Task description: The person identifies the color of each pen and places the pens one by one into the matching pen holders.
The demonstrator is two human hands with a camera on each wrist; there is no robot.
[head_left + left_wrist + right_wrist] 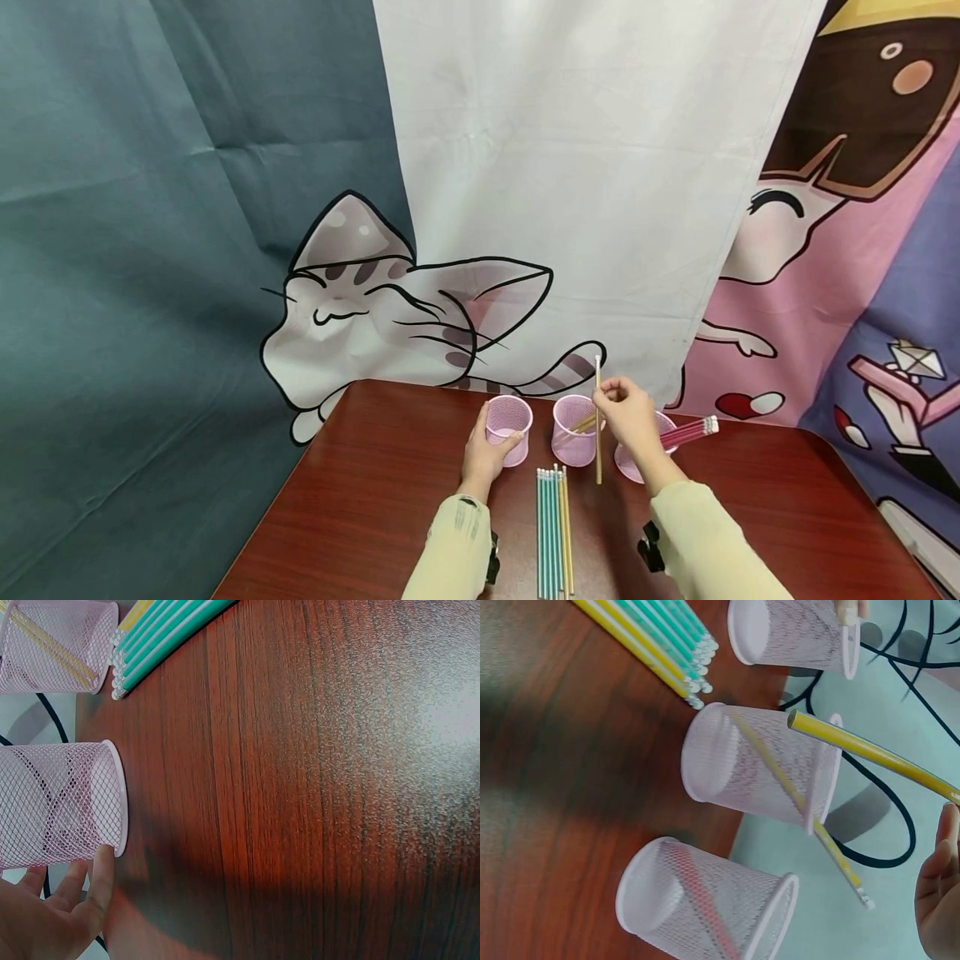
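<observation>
In the head view, the middle cup (572, 452) stands on the desk (360, 500); just right of it the right hand (628, 414) pinches a yellow pencil (598, 454), while left of it the left hand (482, 457) holds the left cup (519, 455) between thumb and fingers. Teal and yellow pencils (550, 533) lie on its near side. The left wrist view shows spread fingers (97, 889) touching the cup beside it. In the right wrist view, the pinched pencil's end overlaps its mouth.
</observation>
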